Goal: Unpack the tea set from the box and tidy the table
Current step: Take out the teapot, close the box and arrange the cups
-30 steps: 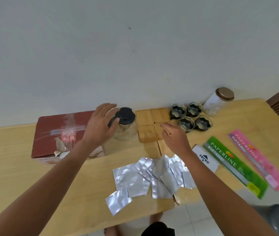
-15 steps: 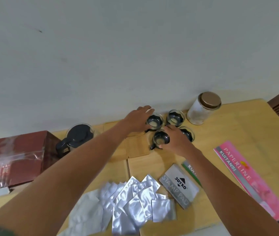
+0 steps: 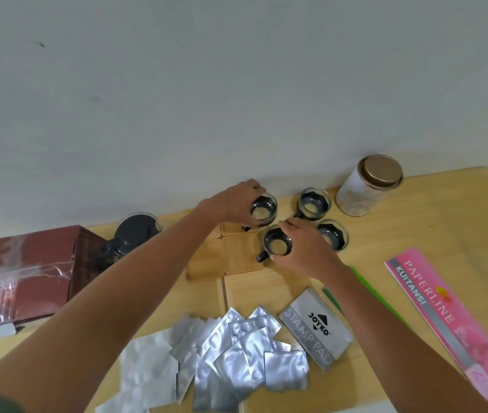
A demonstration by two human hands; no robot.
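Note:
Several small glass cups with black handles stand near the wall. My left hand [image 3: 230, 205] grips the far-left cup [image 3: 263, 208], which is over the square wooden coasters [image 3: 238, 254]. My right hand [image 3: 305, 248] holds the nearer cup [image 3: 277, 245] at the coasters' right edge. Two more cups [image 3: 314, 204] [image 3: 333, 235] stand untouched to the right. The glass teapot with a black lid [image 3: 135, 234] stands left of the coasters, beside the dark red box [image 3: 28, 272].
A pile of silver foil sachets [image 3: 224, 353] lies at the table's front, with a grey stamp pad box [image 3: 315, 327] to its right. Pink [image 3: 442, 320] and green [image 3: 365, 290] receipt books lie further right. A white jar with a bronze lid [image 3: 368, 186] stands by the wall.
My left hand left the teapot and moved right onto a cup; my right hand closed on another. Both cups have shifted left toward the coasters, apart from the other two.

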